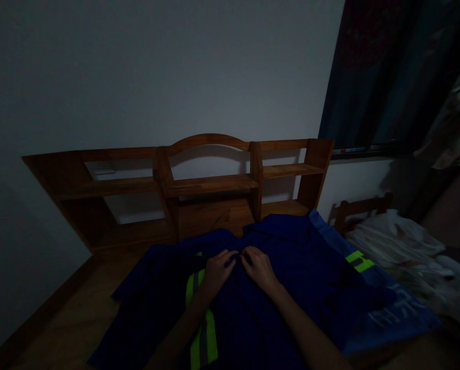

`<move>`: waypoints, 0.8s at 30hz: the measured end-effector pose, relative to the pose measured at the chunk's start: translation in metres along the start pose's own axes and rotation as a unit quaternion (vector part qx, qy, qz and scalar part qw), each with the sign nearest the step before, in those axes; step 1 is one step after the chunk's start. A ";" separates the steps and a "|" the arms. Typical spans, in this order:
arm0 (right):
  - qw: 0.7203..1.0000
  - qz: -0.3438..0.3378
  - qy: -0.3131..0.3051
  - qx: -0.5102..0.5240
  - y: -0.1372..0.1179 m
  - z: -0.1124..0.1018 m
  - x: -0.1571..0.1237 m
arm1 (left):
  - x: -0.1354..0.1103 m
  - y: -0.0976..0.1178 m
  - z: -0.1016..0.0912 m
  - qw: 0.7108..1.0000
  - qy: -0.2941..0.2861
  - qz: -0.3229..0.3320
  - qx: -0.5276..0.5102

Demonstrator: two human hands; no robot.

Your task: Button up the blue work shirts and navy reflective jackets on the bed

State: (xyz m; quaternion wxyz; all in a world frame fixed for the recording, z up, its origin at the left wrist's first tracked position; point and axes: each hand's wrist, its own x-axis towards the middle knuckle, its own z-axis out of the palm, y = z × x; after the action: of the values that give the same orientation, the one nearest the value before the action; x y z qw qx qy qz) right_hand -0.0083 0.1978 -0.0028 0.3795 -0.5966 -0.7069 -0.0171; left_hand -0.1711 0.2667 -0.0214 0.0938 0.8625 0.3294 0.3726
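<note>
Blue jacket [303,277] lies spread flat on the wooden bed [72,318], collar end toward the headboard shelf [210,184]. Left hand [217,270] and right hand [259,267] meet at its centre front, fingertips nearly touching. Each grip is pinched on a fold of the cloth, as far as the dim light shows. Risks, my read: room is very dark, so detail at the front edges is hard to see and the two edges could end up lined up crooked. Pulling from one spot may bunch the fabric and skew the yellow-green stripe [203,334]. Jacket's far side, on the person's right, sits near the bed edge by the white pile [399,241]; a hard tug could slide it off
</note>
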 end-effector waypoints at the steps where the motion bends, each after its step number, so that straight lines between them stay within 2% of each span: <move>1: 1.000 0.001 -0.001 -0.006 -0.002 -0.003 0.001 | 0.002 0.001 -0.001 0.999 0.011 -0.023 -0.029; 6: 0.995 0.044 0.009 -0.087 0.004 -0.039 0.004 | 0.011 0.005 -0.010 0.973 0.093 -0.145 -0.155; 10: 0.980 0.089 -0.057 -0.168 0.031 -0.071 -0.006 | 0.012 0.005 -0.015 0.940 0.163 -0.184 -0.236; 12: 0.974 0.099 -0.090 -0.181 0.041 -0.080 -0.013 | 0.011 0.003 -0.016 0.929 0.196 -0.200 -0.241; 14: 0.973 0.098 -0.097 -0.185 0.043 -0.086 -0.017 | 0.009 0.002 -0.018 0.930 0.219 -0.196 -0.220; 17: 0.981 0.072 -0.060 -0.170 0.032 -0.090 -0.014 | 0.007 0.008 -0.025 0.949 0.248 -0.148 -0.126; 19: 0.991 0.044 -0.017 -0.128 0.019 -0.090 -0.008 | 0.007 0.019 -0.032 0.965 0.250 -0.079 -0.027; 20: 0.995 0.029 0.004 -0.100 0.012 -0.088 -0.005 | 0.007 0.026 -0.035 0.972 0.232 -0.033 0.022; 22: 0.999 0.007 0.027 -0.044 -0.001 -0.081 -0.003 | 0.006 0.041 -0.038 0.981 0.158 0.059 0.099; 24: 0.999 -0.001 0.038 0.002 -0.010 -0.068 -0.004 | 0.004 0.050 -0.035 0.980 0.079 0.116 0.140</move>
State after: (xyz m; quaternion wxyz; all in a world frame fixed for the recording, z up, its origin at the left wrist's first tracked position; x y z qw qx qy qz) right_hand 0.0182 0.1591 0.0478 0.4076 -0.5940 -0.6925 -0.0387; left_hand -0.1687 0.2279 0.0263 -0.0981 0.8672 0.2826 0.3980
